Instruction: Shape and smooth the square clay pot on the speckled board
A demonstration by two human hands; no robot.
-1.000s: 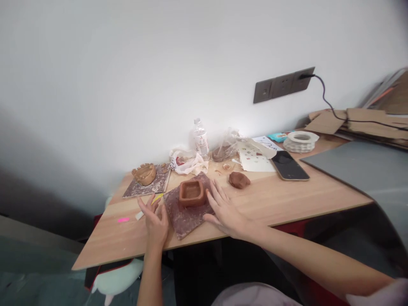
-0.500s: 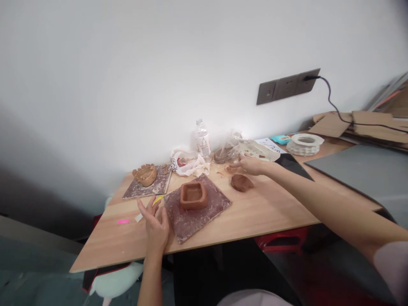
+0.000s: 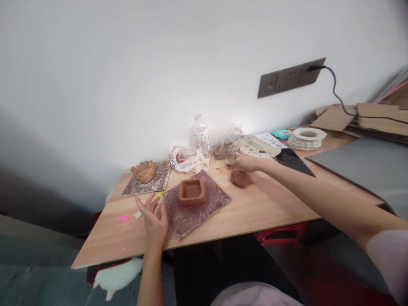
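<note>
My left hand (image 3: 154,221) is open, palm up with fingers spread, beside the left corner of a speckled dark board (image 3: 204,216). On that board sits a square, hollow brown clay box (image 3: 192,199) with rounded corners. My right hand (image 3: 245,162) reaches across to the back of the table. Its fingers are drawn together at a small round dish (image 3: 227,164), which they partly cover; whether they pinch anything is too small to tell. Just in front of that hand lies a lump of brown clay (image 3: 241,180). A yellow-and-white tool (image 3: 156,197) lies partly behind my left fingers.
Another clay bowl (image 3: 144,171) with a bumpy rim stands on a second board (image 3: 161,182). Along the wall are a crumpled bag (image 3: 191,163), a plastic bottle (image 3: 202,138) and a clear bag (image 3: 228,144). Rightward are a white ribbed pot (image 3: 306,142) and a grey board (image 3: 360,170).
My right fingers have come down closer onto the small round dish and cover more of it. My left hand keeps its pose. The view has shifted slightly.
</note>
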